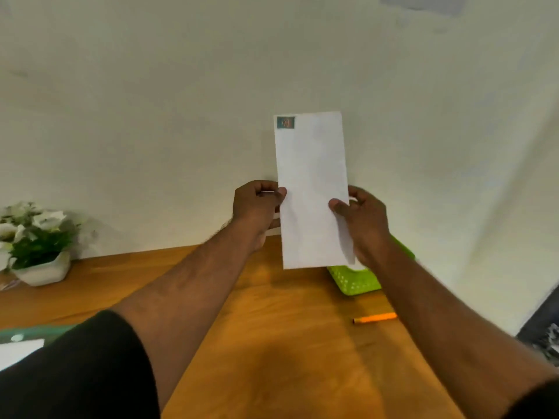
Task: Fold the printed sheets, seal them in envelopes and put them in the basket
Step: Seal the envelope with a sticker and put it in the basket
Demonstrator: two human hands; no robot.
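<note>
A white envelope [313, 182] with a small stamp at its top left corner stands upright in the air in front of the wall. My left hand [257, 207] pinches its left edge, thumb on the front. My right hand [361, 222] pinches its right edge lower down, thumb on the front and fingers behind. Below and behind the envelope sits a green perforated basket [355, 281] on the wooden table [272, 343]; my right wrist and the envelope cover much of it. Its inside is hidden.
An orange pen [375, 318] lies on the table right of centre. A white pot with flowers [36, 243] stands at the far left by the wall. A white sheet [18, 352] on a green tray shows at the left edge.
</note>
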